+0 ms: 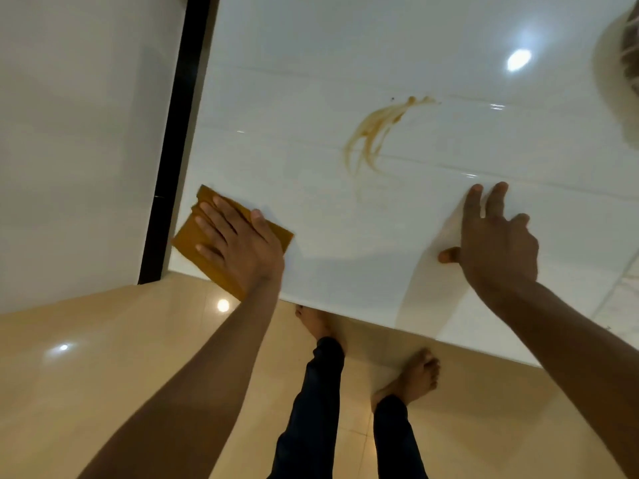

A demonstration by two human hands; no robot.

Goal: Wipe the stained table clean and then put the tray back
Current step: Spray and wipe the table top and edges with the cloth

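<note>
Left hand (238, 243), fingers spread, presses folded mustard-yellow cloth (193, 236) flat for wiping; right hand (494, 243), fingers spread, braces glossy white worktop (311, 98) near brown streaked stain (377, 129).

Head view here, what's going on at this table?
A person stands barefoot at a glossy white table. Their left hand presses flat on a folded mustard-yellow cloth at the table's near left corner. The right hand is spread open, fingertips on or just above the tabletop. A brown smeared stain sits between and beyond the hands, unwiped. No tray is clearly visible.
</note>
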